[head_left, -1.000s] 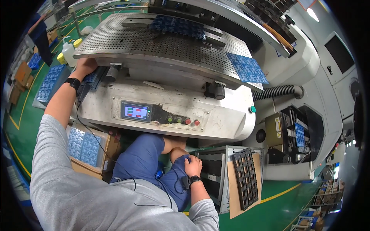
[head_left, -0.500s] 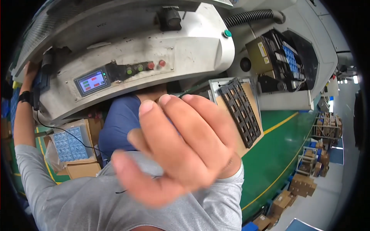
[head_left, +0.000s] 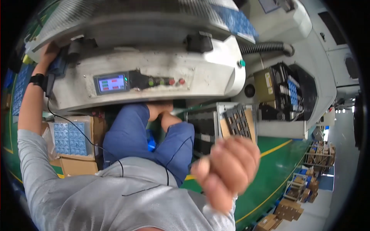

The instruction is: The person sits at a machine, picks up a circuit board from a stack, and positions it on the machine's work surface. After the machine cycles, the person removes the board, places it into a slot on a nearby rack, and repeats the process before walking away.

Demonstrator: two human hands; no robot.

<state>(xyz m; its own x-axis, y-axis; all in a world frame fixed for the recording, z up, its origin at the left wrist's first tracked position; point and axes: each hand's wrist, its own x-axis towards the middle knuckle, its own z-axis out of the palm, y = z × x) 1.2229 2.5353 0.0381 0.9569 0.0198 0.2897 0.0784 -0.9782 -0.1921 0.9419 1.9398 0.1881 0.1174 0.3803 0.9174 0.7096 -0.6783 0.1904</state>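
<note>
My left hand (head_left: 49, 53) reaches to the far left end of the white machine (head_left: 169, 92), next to a dark block (head_left: 59, 63). Its fingers are mostly hidden there, so what they touch cannot be made out. My right hand (head_left: 233, 169) is raised at the lower right, blurred by motion. Its fingers are curled in a loose fist, the thumb alongside, and nothing shows in them. Beyond it a black slotted rack (head_left: 238, 120) leans on a brown board. A lit touch panel (head_left: 111, 83) and several round buttons (head_left: 171, 81) sit on the machine's front.
Blue patterned sheets (head_left: 235, 19) lie at the machine's far right. An open carton (head_left: 98, 134) with blue panels (head_left: 70, 138) stands at left. Dark crates (head_left: 202, 129) are right of my knees. A ribbed hose (head_left: 264, 48) runs behind; a cable (head_left: 71, 122) crosses my lap. Cartons (head_left: 289, 210) line the right.
My right hand has moved right and away from the camera, uncovering my lap, with its fingers still curled. The view has shifted, showing more of the machine's far side. My left hand stays at its left end.
</note>
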